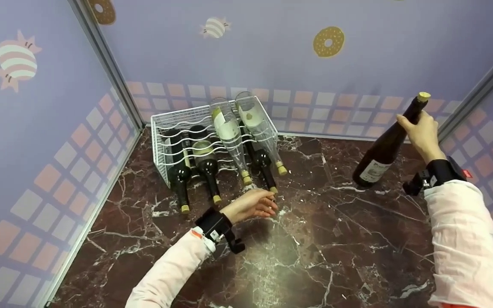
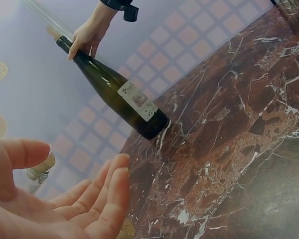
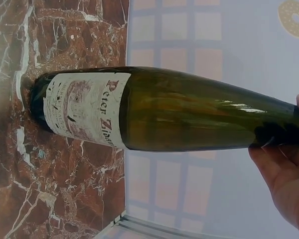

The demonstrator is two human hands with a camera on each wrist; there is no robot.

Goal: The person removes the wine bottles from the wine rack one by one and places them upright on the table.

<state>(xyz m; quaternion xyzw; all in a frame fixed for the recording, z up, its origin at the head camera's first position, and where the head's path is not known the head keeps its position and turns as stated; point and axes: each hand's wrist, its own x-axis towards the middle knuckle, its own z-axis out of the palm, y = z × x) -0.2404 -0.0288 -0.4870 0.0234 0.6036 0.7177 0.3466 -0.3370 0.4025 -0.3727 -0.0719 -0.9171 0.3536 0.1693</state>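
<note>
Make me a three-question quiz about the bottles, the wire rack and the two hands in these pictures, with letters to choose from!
1. Where is the wire rack?
A. At the back left of the marble table
B. In front of the right hand
C. On the floor

2. How many bottles lie in the rack?
A. Two
B. Five
C. Nine

3. How is the dark bottle in the right hand standing?
A. Flat on its side
B. Tilted, with its base on the table
C. Upside down

Answers:
1 A, the rack sits near the back left corner of the walls.
2 B, three dark bottles and two clear ones lie there, necks pointing forward.
3 B, the hand's grip is round the neck and the bottle leans, only its bottom edge touching the marble. The left hand holds nothing.
</note>
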